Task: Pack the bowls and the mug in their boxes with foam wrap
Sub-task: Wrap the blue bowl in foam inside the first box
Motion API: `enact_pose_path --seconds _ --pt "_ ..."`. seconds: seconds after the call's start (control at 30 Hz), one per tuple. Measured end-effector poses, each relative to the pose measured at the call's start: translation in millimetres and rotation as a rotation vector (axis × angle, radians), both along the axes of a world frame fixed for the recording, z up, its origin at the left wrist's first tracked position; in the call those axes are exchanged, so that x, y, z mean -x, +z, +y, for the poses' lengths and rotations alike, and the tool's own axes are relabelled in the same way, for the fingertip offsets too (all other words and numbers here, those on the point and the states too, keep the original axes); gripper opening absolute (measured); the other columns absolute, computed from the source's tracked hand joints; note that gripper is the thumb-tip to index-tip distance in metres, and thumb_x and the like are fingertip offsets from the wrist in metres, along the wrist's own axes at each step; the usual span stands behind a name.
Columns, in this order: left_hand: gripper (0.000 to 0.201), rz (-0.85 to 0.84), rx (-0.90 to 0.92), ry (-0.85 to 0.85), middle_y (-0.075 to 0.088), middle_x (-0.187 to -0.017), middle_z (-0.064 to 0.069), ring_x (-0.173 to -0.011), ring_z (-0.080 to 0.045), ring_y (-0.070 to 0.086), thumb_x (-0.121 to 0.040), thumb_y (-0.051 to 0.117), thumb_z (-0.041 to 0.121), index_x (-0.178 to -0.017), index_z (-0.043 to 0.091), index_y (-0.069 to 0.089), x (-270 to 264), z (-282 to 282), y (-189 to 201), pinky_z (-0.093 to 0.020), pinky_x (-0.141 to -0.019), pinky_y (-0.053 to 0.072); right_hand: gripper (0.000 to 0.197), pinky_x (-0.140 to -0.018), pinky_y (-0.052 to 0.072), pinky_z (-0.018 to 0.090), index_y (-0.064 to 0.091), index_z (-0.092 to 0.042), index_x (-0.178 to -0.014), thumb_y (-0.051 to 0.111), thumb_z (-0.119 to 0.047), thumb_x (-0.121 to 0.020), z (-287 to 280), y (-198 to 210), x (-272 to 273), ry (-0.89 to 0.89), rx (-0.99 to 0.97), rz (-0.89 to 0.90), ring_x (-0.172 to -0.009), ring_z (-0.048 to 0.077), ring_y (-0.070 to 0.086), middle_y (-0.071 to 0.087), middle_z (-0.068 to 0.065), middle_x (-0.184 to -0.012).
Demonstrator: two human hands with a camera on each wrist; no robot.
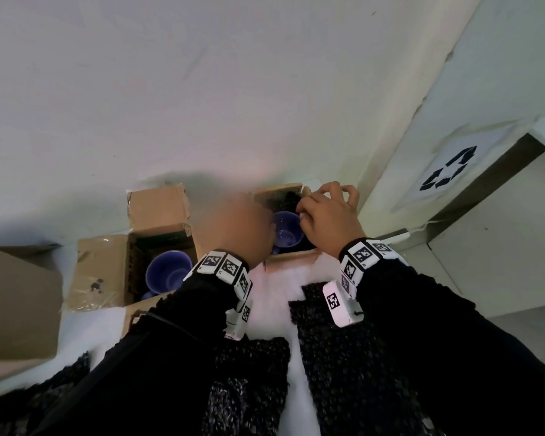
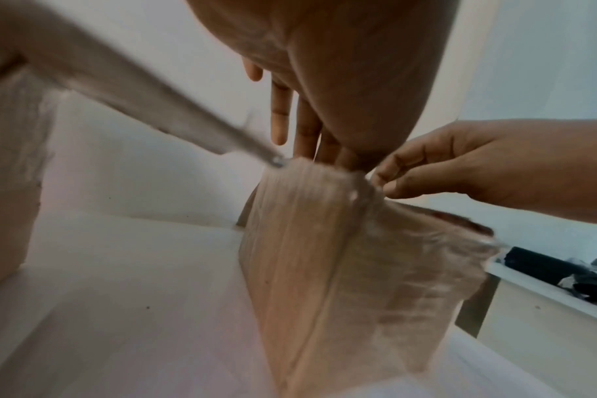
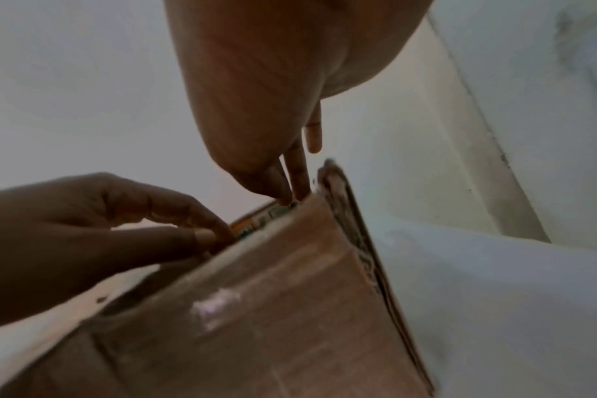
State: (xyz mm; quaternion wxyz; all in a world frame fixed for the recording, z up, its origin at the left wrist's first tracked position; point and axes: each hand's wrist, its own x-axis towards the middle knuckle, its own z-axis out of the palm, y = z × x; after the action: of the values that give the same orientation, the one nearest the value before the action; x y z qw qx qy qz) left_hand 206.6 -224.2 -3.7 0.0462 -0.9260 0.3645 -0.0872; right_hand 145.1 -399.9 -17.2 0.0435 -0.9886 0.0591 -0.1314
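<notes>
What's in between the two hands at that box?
In the head view, a blue mug sits between the left hand and right hand, down inside the open cardboard box, with dark foam wrap behind it.

Left wrist view, blurred. Left hand [image 2: 344, 88] fills the top, its fingers [image 2: 280, 113] straight and pointing down to the top edge of a tape-wrapped cardboard box [image 2: 324, 255]. Right hand [image 2: 488, 167] enters from the right, fingers curled, seemingly pinching the box's upper corner. A cardboard flap [image 2: 147, 94] slants across upper left. Box stands on a white worktop [image 2: 120, 296]; dark clutter [image 2: 563, 269] far right
</notes>
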Motion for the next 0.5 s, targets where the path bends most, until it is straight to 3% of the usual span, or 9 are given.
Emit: enact_pose_path --seconds 0.07,0.17,0.23,0.3,0.4,0.5 --pt "0.031 0.023 0.062 -0.026 0.066 -0.101 0.009 -0.107 -0.022 0.047 -0.092 0.038 0.043 -0.097 0.027 0.064 14.2 0.2 5.1 -0.042 -0.088 0.026 0.015 -0.09 0.027 0.04 0.065 -0.028 -0.095 0.053 -0.025 -0.086 -1.2 6.8 19.2 0.025 -0.158 -0.021 -0.104 0.021 0.048 0.067 -0.009 -0.098" --pt "0.027 0.093 0.192 -0.098 0.067 -0.095 0.007 -0.092 -0.021 0.053 -0.089 0.044 0.041 -0.092 0.026 0.067 41.9 1.3 7.5 -0.038 -0.08 0.034 0.014 -0.082 0.045 0.037 0.066 -0.026 -0.098 0.058 -0.021 -0.088 -0.6 12.6 59.3 0.032 -0.574 -0.029 -0.092 0.016 0.056 0.068 -0.007 -0.095" --pt "0.025 0.163 0.264 -0.147 0.068 -0.093 0.006 -0.089 -0.022 0.054 -0.086 0.047 0.037 -0.093 0.027 0.068 63.4 4.4 4.0 -0.036 -0.077 0.037 0.01 -0.078 0.047 0.028 0.068 -0.025 -0.097 0.063 -0.021 -0.089 2.5 16.2 92.0 -0.001 -0.721 -0.014 -0.089 0.011 0.06 0.069 -0.009 -0.095" --pt "0.022 0.263 0.294 -0.191 0.068 -0.093 0.006 -0.09 -0.022 0.057 -0.086 0.05 0.036 -0.094 0.028 0.069 88.6 8.9 -1.6 -0.036 -0.078 0.039 0.01 -0.074 0.046 0.023 0.068 -0.025 -0.096 0.065 -0.021 -0.087 4.7 14.0 126.9 -0.011 -0.742 0.047 -0.086 0.009 0.061 0.069 -0.011 -0.093" --pt "0.023 0.387 0.247 -0.262 0.069 -0.093 0.005 -0.091 -0.022 0.06 -0.085 0.05 0.037 -0.096 0.029 0.068 129.0 12.9 -13.5 -0.036 -0.08 0.043 0.009 -0.08 0.053 0.035 0.069 -0.024 -0.091 0.071 -0.02 -0.083 5.5 -0.5 178.7 0.0 -0.788 0.196 -0.081 0.011 0.063 0.07 -0.009 -0.084" --pt "0.021 0.461 0.189 -0.329 0.067 -0.097 0.004 -0.093 -0.022 0.058 -0.086 0.054 0.035 -0.102 0.028 0.067 167.0 15.8 -25.2 -0.035 -0.08 0.045 0.016 -0.085 0.052 0.04 0.068 -0.026 -0.085 0.079 -0.03 -0.074 6.1 -16.1 225.6 -0.035 -0.858 0.32 -0.082 0.007 0.063 0.07 -0.01 -0.084"
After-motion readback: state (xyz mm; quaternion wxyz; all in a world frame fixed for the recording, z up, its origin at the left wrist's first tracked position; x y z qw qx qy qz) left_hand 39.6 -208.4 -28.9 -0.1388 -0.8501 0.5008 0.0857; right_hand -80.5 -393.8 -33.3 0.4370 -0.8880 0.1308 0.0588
